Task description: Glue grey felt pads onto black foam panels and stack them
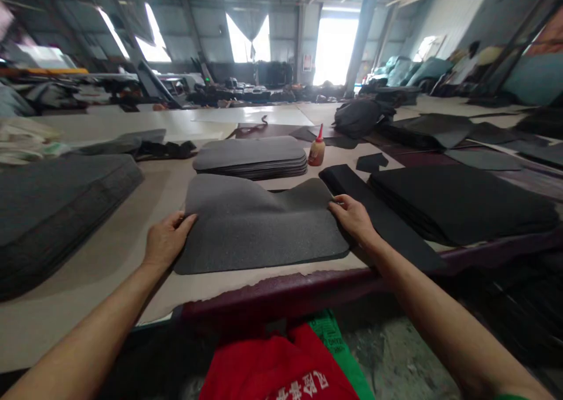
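Reaching over a broad, pale-covered table (pixel 97 271), with forearms slanting inward from the two lower corners, the left one up and to the right, the right one up and to the left. Passing between a thick grey stack (pixel 57 212) at far left and a pile of black pieces (pixel 466 200) at right. Holding up a dark grey sheet (pixel 264 233) close to the table's near edge, in front of a lower stack of grey sheets (pixel 250 153); bowed along the far side, with a raised hump at each end and a dip between, but flatter toward the near side. Crossing over the near part of a long black strip (pixel 382 209) with the right forearm. Wearing a red garment (pixel 272 368) with white lettering. Gripping the sheet with hands well apart, one at each side edge: with the left hand (pixel 165 240), pinching with thumb on the near face and fingers partly hidden past the edge; with the right hand (pixel 352 218), pinching a little higher, near the far right corner, with thumb and forefinger close together. Beyond the right hand, near the lower stack's right end, upright, a small red-tipped bottle (pixel 316 153).
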`<action>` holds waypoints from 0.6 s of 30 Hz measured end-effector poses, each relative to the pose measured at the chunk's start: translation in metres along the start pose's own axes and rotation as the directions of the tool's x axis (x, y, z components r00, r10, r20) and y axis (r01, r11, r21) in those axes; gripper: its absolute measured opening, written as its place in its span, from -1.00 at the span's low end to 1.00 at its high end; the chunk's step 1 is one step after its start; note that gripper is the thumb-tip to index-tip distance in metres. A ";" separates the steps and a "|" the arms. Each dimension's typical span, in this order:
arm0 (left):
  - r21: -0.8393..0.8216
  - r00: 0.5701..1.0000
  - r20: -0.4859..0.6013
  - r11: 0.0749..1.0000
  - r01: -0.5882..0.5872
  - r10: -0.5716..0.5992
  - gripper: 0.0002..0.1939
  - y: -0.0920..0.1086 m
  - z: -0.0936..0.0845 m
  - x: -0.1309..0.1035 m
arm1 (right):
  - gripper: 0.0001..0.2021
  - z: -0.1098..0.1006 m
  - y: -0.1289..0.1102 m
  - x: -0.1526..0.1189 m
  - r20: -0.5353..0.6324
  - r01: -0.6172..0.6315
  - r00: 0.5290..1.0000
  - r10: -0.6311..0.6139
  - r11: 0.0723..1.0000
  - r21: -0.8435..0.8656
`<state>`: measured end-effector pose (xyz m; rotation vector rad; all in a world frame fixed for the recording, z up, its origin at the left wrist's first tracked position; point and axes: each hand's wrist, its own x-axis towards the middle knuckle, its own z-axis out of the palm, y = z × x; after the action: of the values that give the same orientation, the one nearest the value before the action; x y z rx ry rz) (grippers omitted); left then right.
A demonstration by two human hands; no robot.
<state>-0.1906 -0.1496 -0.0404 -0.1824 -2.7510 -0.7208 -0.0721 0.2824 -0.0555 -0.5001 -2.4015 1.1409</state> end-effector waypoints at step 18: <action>0.147 0.999 0.025 0.988 -0.036 0.033 -0.62 -0.005 0.008 0.003 | -0.69 -0.003 0.008 -0.006 0.068 0.103 0.994 -0.085 0.932 -0.348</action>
<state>-0.1961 -0.1497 -0.0488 -0.2070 -2.8016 -0.5068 -0.0649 0.2857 -0.0613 -0.4633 -2.6569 0.6915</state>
